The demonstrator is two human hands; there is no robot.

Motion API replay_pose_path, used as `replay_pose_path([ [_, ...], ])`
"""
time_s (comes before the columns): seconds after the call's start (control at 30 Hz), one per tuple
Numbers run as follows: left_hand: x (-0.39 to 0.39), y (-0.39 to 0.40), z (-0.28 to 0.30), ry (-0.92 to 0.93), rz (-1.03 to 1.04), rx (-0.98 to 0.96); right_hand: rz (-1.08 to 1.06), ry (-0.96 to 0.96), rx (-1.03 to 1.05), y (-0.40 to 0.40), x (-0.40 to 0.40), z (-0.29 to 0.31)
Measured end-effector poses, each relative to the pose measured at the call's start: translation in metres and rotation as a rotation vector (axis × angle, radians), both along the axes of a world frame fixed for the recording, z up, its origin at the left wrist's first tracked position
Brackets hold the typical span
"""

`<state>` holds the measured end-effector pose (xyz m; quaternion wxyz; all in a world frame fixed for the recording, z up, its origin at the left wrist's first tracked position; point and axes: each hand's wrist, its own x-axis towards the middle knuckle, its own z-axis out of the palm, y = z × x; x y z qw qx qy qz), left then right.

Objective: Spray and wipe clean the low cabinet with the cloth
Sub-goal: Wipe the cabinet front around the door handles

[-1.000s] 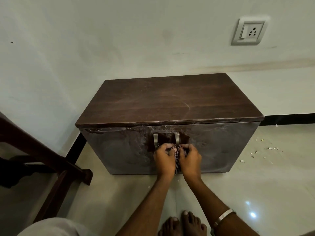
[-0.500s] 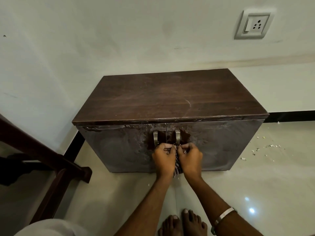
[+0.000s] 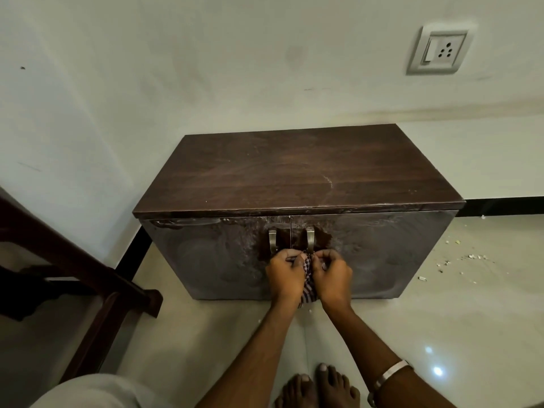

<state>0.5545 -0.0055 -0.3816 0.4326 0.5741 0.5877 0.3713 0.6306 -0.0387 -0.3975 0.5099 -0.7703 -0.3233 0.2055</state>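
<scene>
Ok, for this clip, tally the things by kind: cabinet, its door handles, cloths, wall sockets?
Dark brown wooden low cabinet: 1
Silver metal door handles: 2
Checked cloth, held between left hand and right hand: 1
White wall socket plate: 1
Total: 5

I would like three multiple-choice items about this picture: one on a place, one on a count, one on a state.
1. Where is the cloth?
A. on the cabinet top
B. between both hands, in front of the doors
C. on the floor by the crumbs

2. How many metal handles does the cabinet front show?
A. one
B. two
C. four

3. How are the cabinet doors?
A. both closed
B. left one open
C. both open

Answers:
1 B: the left hand and right hand grip the checked cloth.
2 B: a left handle and a right handle.
3 A: the cabinet doors lie flush.
</scene>
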Motion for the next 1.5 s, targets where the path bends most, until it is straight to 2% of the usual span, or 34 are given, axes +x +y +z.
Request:
replay_pose_path([
  [0.5,-0.006,-0.007,0.044,-0.139,0.022,0.051,-0.025,-0.072,0.169,-0.009,-0.001,0.044],
  [0.63,0.000,0.003,0.061,-0.066,0.031,0.017,-0.031,-0.069,0.101,0.001,0.004,0.063],
  [0.83,0.000,0.001,0.063,-0.025,0.052,0.020,-0.053,-0.088,0.061,0.004,0.004,0.059],
  [0.97,0.002,0.001,0.063,-0.024,0.056,0.076,-0.039,-0.192,0.070,0.003,0.002,0.064],
  [1.1,0.005,0.000,0.066,-0.054,0.092,0.133,-0.049,-0.215,0.100,0.004,-0.001,0.070],
  [1.4,0.001,-0.004,0.056,0.014,0.052,0.027,-0.018,-0.219,0.051,-0.002,-0.002,0.053],
  [1.5,-0.003,-0.007,0.053,0.045,0.014,-0.053,0.020,-0.194,-0.036,-0.006,-0.003,0.049],
])
